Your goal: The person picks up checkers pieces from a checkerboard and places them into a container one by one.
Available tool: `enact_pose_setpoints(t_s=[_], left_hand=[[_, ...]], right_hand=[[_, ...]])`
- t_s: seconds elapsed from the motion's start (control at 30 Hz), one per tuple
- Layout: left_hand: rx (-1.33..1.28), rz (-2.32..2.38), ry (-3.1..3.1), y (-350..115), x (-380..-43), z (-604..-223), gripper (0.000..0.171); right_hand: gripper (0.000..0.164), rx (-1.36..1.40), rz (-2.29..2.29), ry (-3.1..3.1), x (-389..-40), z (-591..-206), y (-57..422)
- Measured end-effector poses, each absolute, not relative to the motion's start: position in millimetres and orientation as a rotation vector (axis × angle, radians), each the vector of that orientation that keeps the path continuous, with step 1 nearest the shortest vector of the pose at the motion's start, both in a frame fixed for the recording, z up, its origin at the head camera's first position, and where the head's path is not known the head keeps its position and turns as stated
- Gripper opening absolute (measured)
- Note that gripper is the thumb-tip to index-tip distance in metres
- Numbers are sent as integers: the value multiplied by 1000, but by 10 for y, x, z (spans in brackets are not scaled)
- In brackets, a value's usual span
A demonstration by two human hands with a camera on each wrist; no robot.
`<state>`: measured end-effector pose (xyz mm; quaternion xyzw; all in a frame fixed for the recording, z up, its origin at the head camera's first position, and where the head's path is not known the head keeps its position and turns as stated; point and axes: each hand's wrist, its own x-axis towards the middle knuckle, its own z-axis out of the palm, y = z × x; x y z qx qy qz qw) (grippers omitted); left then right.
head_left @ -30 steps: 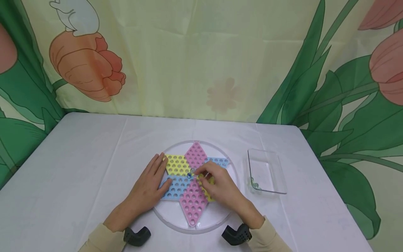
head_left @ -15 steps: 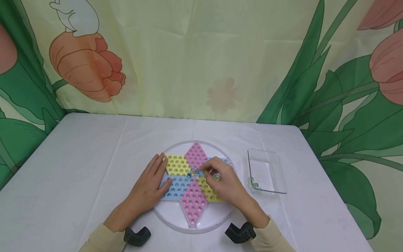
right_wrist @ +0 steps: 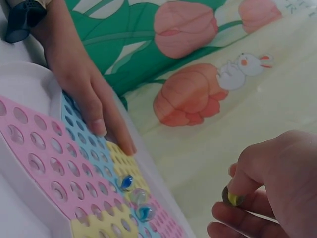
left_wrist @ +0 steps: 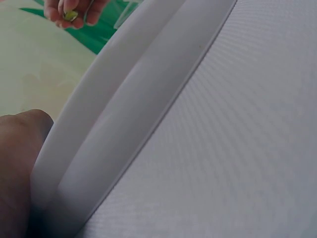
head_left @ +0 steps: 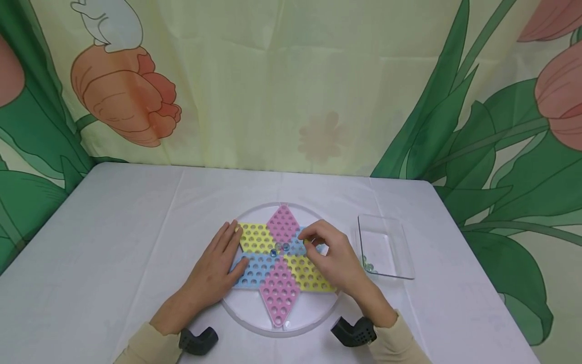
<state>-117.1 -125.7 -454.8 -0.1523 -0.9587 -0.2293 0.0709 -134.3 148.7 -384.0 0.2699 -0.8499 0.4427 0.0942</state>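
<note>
backdrop: pale yellow | prints: pink tulips, green leaves, white rabbit | tablecloth: white, creased

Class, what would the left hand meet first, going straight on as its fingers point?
Probably the rim of the round tray; depth is unclear, so the left hand might pass over it.

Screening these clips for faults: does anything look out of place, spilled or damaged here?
Nothing stands out. The board lies flat with the left hand on it, three marbles sit near its centre, other marbles lie in the tray, and the right hand pinches another marble.
</note>
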Motion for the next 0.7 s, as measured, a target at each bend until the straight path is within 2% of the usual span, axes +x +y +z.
enact_pose_setpoints(t_s=[0.7], left_hand=[[-466,-693,-2874,-1261,-1159,-4524,71]], right_hand=[[22,638,1322,-2505,-1360,-3706,1656]])
